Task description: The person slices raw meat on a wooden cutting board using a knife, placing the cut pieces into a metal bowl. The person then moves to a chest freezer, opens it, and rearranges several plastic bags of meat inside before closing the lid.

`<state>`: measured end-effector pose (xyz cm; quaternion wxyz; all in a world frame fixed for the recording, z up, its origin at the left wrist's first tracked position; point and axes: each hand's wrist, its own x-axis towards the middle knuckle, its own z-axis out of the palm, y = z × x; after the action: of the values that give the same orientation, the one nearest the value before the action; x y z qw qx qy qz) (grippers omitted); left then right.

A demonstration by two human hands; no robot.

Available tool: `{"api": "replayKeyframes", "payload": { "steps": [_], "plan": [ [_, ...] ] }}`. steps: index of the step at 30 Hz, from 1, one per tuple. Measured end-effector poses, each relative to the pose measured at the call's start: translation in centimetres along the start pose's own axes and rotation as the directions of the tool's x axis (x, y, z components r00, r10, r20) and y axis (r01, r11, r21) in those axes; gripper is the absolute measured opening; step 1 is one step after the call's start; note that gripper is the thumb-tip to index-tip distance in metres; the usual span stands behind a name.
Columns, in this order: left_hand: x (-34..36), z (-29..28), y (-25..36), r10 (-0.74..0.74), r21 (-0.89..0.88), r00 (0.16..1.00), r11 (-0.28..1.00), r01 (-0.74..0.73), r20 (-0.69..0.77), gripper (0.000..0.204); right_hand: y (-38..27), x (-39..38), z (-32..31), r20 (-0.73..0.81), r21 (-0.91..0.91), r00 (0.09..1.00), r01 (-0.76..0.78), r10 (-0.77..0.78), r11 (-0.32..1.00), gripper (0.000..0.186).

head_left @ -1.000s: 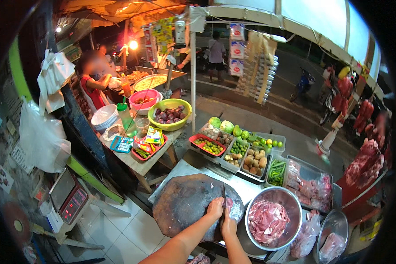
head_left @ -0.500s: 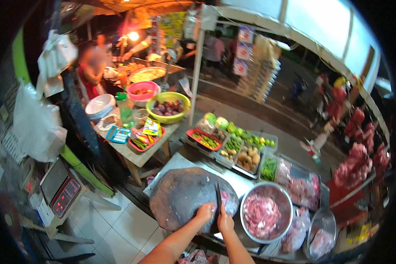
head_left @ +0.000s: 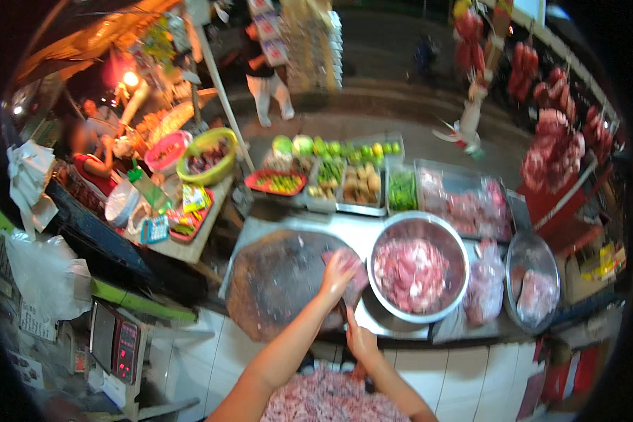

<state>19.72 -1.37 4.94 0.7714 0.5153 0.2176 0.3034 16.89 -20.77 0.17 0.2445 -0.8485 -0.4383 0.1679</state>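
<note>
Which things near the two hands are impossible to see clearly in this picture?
- Head view: the piece of raw meat on the round dark wooden chopping board, mostly covered by the left hand.
- Head view: whatever the right hand grips, hidden by the fist and motion blur.

The scene is dim and night-lit, with a warm orange cast. A bare lamp (head_left: 130,79) glares at upper left, blooming into haze. Near the lamp, figures blur; everything smears slightly with motion. Far from the lamp, the fisheye rim bends edges and falls to black.
</note>
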Motion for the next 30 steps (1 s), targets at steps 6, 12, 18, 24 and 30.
{"api": "replayKeyframes", "payload": {
  "steps": [6, 12, 18, 24, 30],
  "plan": [
    [0.2, 7.2, 1.0, 0.166, 0.638, 0.973, 0.734, -0.231, 0.161, 0.045, 1.0, -1.0, -0.2, -0.028, 0.088, 0.998, -0.054, 0.056, 0.995, 0.068],
    [-0.8, 0.4, -2.9, 0.189, 0.946, 0.947, 0.248, 0.21, -0.26, 0.064, 4.2, -5.3, -2.9, -0.265, 0.391, 0.933, -0.128, 0.244, 0.912, 0.068],
    [4.5, -2.4, -8.2, 0.138, 0.985, 0.975, 0.032, 0.17, -0.173, 0.062, 6.3, -5.4, -5.4, -0.276, 0.382, 0.942, -0.076, 0.192, 0.921, 0.068],
    [5.7, -3.8, -5.7, -0.481, 0.252, 0.83, 0.797, 0.548, -0.282, 0.054, 4.9, -4.4, -6.2, -0.054, 0.605, 0.922, -0.276, 0.384, 0.747, 0.065],
    [-3.2, -4.0, -3.8, -0.366, 0.716, 0.9, 0.56, 0.417, -0.238, 0.069, 3.8, -3.3, -5.9, 0.08, 0.743, 0.907, -0.331, 0.413, 0.582, 0.063]
  ]
}}
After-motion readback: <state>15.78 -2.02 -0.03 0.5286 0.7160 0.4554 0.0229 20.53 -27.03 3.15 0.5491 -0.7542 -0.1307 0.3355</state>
